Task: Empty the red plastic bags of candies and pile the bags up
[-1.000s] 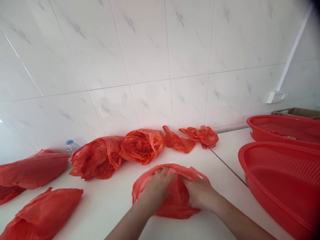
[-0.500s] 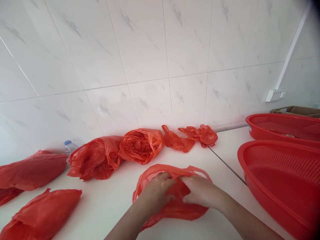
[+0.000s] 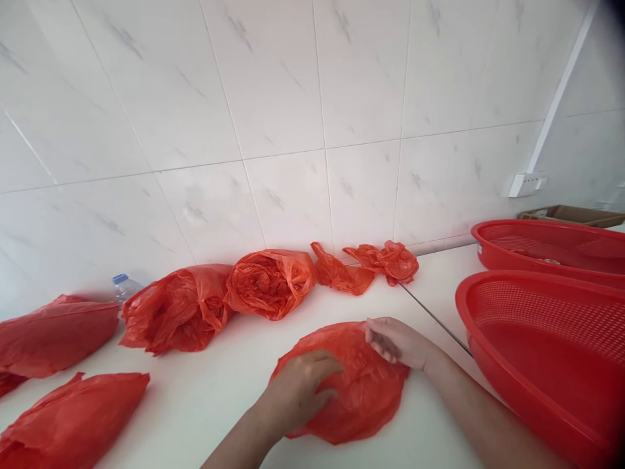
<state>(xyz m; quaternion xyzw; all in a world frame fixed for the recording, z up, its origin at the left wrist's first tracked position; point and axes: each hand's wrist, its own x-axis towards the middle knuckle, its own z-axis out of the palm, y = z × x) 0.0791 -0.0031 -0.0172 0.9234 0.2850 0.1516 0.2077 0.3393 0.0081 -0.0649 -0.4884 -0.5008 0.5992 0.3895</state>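
A red plastic bag [image 3: 361,397] lies crumpled and rounded on the white table in front of me. My left hand [image 3: 305,387] is over the bag's left side, a little blurred, thumb and fingers apart with nothing seen between them. At the upper right edge of the same bag is my right hand [image 3: 393,342], its fingers curled in against the plastic. The fingertips there partly hide the bag's edge. What is inside the bag, if anything, does not show.
Rolled bundles of red bags [image 3: 271,283] and loose crumpled bags [image 3: 390,260] lie along the tiled wall. Fuller red bags [image 3: 73,417] lie at left, near a clear bottle [image 3: 124,286]. Red perforated baskets [image 3: 469,296] stand at right, with a brown box [image 3: 571,213] behind.
Both hands have come out of the bag's opening and moved apart. The bag has turned over into a rounder heap, and its handle loops no longer show.
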